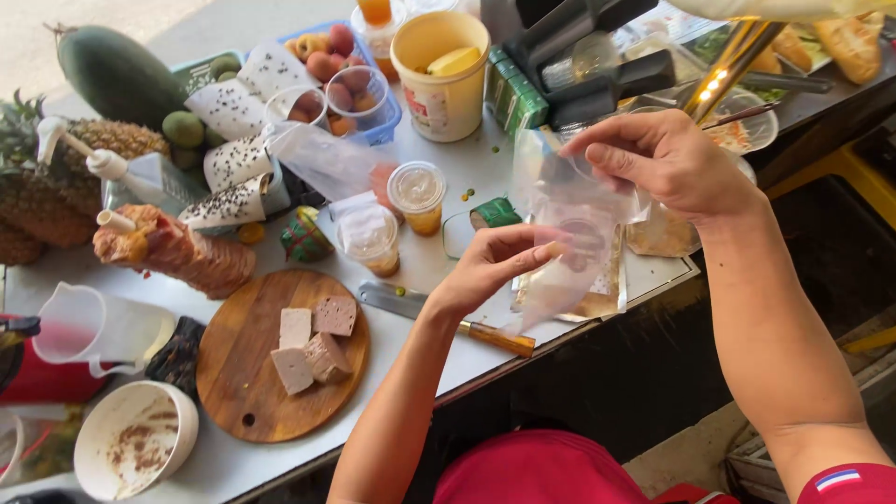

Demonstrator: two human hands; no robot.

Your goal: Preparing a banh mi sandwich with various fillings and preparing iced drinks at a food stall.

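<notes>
1. Head view, the hands: both hands hold one clear plastic bag (pixel 569 238) above the front edge of the bench (pixel 439 280). The right hand (pixel 667 163) pinches the bag's top edge, its grip narrow on the film. The left hand (pixel 495 266) sits lower and to the left, fingers closed on the bag's side.
2. The bag hangs with its long axis running from the right hand down and leftward to a point near the knife (pixel 448 317). The left hand is nearer that lower end. What is inside the bag I cannot tell.
3. Left of the bag, two lidded clear cups (pixel 415 196) hold an orange-brown liquid.
4. Farther left of the bag, a round wooden board (pixel 280 355) carries pale pink meat blocks (pixel 313 341).
5. Behind the bag stands a yellow tub (pixel 443 70) with a yellow piece inside. Beside the tub, clear cups of small fruit (pixel 359 93) sit in a blue basket.
6. Far left of the bag, a white bowl (pixel 135 439) shows brown smears and an empty-looking clear jug (pixel 93 327) stands near it.
</notes>
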